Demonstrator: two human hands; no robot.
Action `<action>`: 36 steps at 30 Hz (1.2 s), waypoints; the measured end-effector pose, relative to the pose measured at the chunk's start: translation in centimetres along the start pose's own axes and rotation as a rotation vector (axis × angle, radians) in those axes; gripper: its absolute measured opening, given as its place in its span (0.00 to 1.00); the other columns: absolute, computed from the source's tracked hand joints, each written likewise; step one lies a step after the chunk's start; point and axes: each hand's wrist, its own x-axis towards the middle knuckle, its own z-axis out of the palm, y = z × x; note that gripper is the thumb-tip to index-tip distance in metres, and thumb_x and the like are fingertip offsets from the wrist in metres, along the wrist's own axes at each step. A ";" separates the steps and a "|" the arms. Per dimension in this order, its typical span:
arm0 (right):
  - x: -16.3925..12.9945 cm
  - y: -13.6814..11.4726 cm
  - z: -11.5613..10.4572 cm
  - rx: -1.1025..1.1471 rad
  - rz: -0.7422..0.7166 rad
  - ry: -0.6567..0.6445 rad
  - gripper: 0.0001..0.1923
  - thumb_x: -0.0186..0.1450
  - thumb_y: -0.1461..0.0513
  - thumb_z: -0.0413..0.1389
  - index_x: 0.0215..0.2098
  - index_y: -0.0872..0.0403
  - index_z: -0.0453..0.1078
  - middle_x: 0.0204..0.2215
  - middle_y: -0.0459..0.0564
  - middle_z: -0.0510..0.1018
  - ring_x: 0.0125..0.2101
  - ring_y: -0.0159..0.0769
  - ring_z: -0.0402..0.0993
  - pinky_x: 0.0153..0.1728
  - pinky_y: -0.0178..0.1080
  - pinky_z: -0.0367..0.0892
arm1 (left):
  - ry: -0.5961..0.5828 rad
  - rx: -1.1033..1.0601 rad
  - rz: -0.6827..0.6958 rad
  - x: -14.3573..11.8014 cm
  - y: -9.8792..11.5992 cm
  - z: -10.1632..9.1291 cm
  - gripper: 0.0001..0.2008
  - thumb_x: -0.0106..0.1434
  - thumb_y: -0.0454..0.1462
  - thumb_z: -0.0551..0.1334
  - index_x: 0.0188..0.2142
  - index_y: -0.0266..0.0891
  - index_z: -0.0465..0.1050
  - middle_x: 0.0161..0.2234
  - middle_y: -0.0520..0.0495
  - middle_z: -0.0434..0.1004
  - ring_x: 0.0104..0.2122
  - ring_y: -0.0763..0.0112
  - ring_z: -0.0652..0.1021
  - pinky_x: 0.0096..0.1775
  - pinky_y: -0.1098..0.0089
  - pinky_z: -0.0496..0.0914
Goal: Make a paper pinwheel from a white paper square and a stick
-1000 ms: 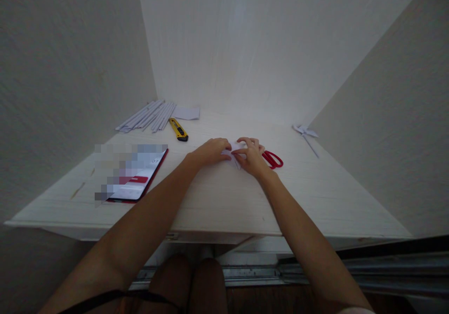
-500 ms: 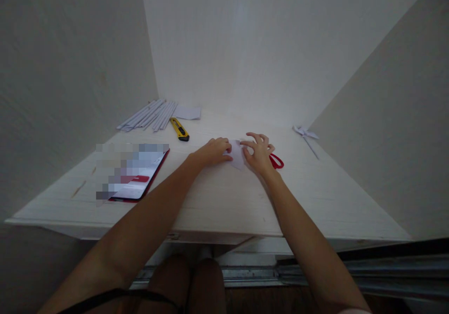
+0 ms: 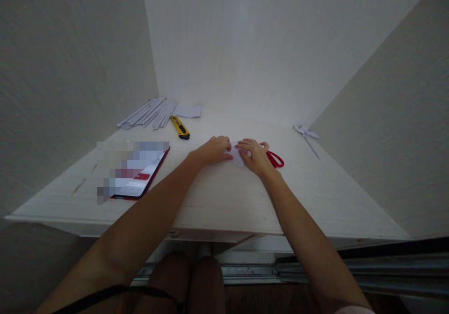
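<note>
Both hands are working a small folded piece of white paper (image 3: 237,157) lying flat near the middle of the white desk (image 3: 217,197). The left hand (image 3: 213,149) is pressing down on the paper's left edge, fingers curled together, tips on the sheet. The right hand (image 3: 255,154) is lying over the paper's right part, fingers close together and bent onto it; whether they are pinching a flap or only pressing flat cannot be told.

Key relation: the paper is sitting directly between the two hands, touching both, its pointed end aiming toward the person. Neither hand is clearly nearer. Red-handled scissors (image 3: 275,159) are lying just beside and partly under the right hand, on its far-right side.

Change against half a second ago: the right hand's fingers were splayed and lifted then; they are now drawn together and lowered onto the paper. Left hand is holding the same place.

Elsewhere: yellow utility knife (image 3: 180,127), bundle of rolled paper strips (image 3: 149,114), phone in a red case (image 3: 135,174), a small folded paper figure (image 3: 306,132) far right.
</note>
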 end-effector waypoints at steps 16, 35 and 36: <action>1.1 -0.7 0.9 -0.085 0.096 0.055 0.11 0.62 0.64 0.47 0.35 0.51 0.71 0.38 0.51 0.76 0.43 0.42 0.64 0.43 0.48 0.45 | 0.008 -0.015 -0.052 -0.2 0.1 0.0 0.14 0.58 0.43 0.57 0.37 0.35 0.67 0.40 0.44 0.70 0.41 0.64 0.69 0.42 0.66 0.60; 0.7 0.0 0.7 -0.022 -0.070 0.010 0.09 0.62 0.65 0.48 0.33 0.51 0.70 0.39 0.50 0.74 0.44 0.39 0.63 0.42 0.45 0.46 | -0.026 -0.006 -0.041 -0.4 0.5 -0.5 0.12 0.60 0.36 0.52 0.42 0.40 0.68 0.43 0.44 0.69 0.46 0.62 0.68 0.46 0.61 0.56; 0.7 0.0 0.7 -0.024 -0.071 0.010 0.09 0.62 0.65 0.48 0.32 0.51 0.71 0.39 0.49 0.74 0.44 0.39 0.63 0.42 0.45 0.46 | -0.032 0.002 -0.040 -0.4 0.6 -0.6 0.11 0.61 0.36 0.52 0.42 0.40 0.69 0.43 0.44 0.69 0.46 0.62 0.68 0.46 0.61 0.56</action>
